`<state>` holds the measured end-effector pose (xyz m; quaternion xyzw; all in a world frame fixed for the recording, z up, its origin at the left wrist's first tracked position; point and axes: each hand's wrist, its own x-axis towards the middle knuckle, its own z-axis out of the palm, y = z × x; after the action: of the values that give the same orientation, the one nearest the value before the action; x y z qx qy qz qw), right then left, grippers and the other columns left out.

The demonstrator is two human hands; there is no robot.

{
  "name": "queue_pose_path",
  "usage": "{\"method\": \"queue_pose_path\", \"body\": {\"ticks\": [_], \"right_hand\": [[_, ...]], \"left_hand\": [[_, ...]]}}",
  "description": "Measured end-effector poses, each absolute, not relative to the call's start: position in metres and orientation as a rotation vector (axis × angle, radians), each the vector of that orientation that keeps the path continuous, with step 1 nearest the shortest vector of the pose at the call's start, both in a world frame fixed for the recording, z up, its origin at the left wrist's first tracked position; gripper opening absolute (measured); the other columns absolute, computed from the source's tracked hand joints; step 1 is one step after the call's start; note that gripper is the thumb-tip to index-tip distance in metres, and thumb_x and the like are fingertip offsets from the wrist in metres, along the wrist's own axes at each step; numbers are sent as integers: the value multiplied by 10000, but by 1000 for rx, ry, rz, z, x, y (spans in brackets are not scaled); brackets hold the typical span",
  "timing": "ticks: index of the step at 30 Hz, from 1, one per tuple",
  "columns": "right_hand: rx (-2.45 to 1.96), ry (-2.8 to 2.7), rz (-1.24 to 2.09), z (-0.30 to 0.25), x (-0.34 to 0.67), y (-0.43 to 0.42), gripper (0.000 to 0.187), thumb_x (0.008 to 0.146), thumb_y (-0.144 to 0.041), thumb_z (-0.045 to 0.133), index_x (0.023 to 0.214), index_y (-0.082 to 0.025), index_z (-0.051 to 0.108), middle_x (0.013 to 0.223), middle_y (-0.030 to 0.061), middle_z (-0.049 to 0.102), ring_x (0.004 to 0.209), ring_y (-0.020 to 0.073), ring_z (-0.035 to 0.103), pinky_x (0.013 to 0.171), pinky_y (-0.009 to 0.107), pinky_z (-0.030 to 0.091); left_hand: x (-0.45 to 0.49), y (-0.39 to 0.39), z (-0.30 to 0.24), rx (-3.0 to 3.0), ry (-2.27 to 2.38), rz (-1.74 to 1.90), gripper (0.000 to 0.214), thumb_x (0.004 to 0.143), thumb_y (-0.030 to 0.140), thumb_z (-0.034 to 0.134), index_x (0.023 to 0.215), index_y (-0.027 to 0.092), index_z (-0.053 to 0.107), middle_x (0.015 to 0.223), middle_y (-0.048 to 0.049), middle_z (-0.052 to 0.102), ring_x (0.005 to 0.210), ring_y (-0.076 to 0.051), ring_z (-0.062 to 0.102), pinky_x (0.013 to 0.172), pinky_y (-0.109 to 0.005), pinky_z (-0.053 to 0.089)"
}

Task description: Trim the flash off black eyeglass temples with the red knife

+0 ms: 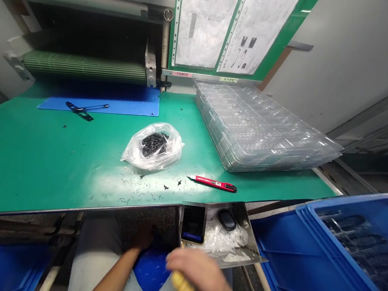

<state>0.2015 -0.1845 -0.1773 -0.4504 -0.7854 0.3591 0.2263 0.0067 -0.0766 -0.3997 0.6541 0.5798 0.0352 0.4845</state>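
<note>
Hands apart: right hand [206,279] seems clamped on a ribbed yellow plastic handle [183,290]; shadowed left hand [143,236] sits open or shut, unclear, above a rounded blue pad [151,272], below the green bench mat [52,170].

Glare whitens the green bench mat [36,159], while the hands [202,278] look blurred.

Green workbench [36,164] ahead of the right hand [199,278] — grey wall [349,56] far right, green sheet-board [281,33] beyond
</note>
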Motion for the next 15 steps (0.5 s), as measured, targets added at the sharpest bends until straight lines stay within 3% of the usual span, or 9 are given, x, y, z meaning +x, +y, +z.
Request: {"method": "queue_pose_path", "body": {"ticks": [2,4,7,15], "right_hand": [[-1417,-2097,901,-166,238,-168,371,809,-110,413,1123,-204,588,1248,88,627,1170,224,564,1002,348,412],[-1527,-2099,905,-167,263,-153,400,733,-50,365,1021,-205,595,1106,74,679,1033,216,625,886,331,460],[-1594,-2150,955,-179,277,-144,354,709,-51,351,918,-216,584,918,39,691,869,205,648,782,304,464],[-1615,-2134,989,-184,270,-148,318,691,-56,340,865,-218,551,918,30,688,876,197,639,780,286,433]], "left_hand": [[7,-78,-405,1603,1429,89,289,920,327,595,1151,154,617,1255,-87,587,1162,-292,552,980,-498,465],[7,-78,-409,1605,1432,85,282,925,317,591,1161,162,608,1247,-101,590,1131,-261,571,961,-488,479],[5,-78,-414,1603,1428,85,298,923,334,594,1161,155,606,1222,-94,600,1085,-258,593,926,-472,501],[1,-79,-425,1627,1436,55,243,919,312,603,1087,139,630,1148,-85,633,1058,-242,606,926,-468,498]]}}
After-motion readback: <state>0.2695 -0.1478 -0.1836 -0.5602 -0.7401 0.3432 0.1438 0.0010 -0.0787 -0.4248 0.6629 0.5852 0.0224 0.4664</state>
